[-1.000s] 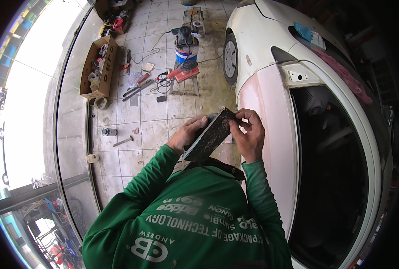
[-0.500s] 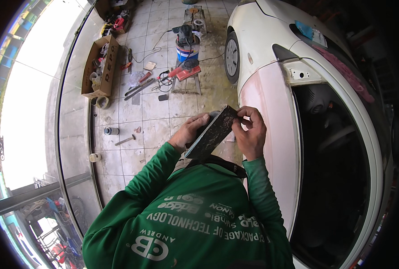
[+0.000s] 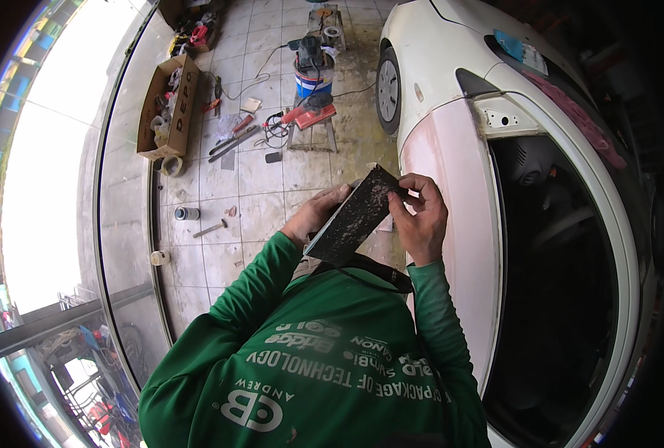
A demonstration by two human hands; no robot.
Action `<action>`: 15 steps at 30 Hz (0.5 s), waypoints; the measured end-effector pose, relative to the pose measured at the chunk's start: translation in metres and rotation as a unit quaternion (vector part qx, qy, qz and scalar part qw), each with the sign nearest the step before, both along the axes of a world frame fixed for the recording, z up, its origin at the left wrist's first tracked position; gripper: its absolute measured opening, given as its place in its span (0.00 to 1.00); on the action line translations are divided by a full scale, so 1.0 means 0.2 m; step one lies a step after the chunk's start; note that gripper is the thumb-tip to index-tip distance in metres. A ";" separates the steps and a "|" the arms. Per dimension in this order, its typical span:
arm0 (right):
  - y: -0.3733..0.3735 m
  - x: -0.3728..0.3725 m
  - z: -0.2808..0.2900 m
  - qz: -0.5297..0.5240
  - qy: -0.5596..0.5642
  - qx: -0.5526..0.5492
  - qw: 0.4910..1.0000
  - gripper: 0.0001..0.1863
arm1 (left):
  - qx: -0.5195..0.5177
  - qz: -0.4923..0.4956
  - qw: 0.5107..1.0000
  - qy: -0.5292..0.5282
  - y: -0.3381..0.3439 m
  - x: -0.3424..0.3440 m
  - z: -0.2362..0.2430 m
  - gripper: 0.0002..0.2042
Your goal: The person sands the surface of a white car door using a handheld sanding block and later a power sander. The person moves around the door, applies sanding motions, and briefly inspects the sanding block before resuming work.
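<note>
Both hands grip one dark board point(image 3: 354, 216): left hand point(image 3: 318, 216) beneath, right hand point(image 3: 420, 216) pinching its top corner. It looks stiff, light and gritty, best held by its edges.

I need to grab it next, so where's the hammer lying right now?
In the head view the hammer lies on the tiled floor to the person's left, between a small can and a tape roll.

Both arms in green sleeves were bent up in front of the chest, left hand point(image 3: 318, 215) cupped low with fingers curled under, right hand point(image 3: 421, 218) raised a bit higher, thumb and fingertips pinched together, knuckles facing the camera.
</note>
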State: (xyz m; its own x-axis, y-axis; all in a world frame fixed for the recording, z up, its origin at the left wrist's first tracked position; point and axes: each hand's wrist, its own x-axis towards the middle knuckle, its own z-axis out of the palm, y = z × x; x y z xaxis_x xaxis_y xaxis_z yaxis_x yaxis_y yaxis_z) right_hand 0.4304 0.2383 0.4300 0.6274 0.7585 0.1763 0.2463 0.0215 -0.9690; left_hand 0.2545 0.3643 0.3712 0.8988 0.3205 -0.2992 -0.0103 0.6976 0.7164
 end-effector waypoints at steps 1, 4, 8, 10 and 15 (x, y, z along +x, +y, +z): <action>0.00 0.00 -0.01 0.000 0.012 -0.001 1.000 0.13 | -0.081 0.000 0.997 -0.005 0.00 0.01 -0.01 0.24; 0.00 0.01 -0.05 -0.007 0.037 -0.014 0.999 0.13 | -0.057 0.038 0.998 0.010 -0.02 0.04 -0.02 0.24; 0.00 0.04 -0.10 0.001 0.032 0.006 0.999 0.14 | -0.062 0.021 0.998 0.008 -0.01 0.04 -0.04 0.23; -0.01 0.03 -0.08 0.009 0.020 0.009 1.000 0.15 | -0.097 0.014 0.995 0.003 -0.01 0.02 -0.07 0.22; 0.00 -0.02 -0.01 0.019 0.018 0.018 0.999 0.18 | -0.148 0.004 0.989 -0.010 -0.01 0.00 -0.08 0.20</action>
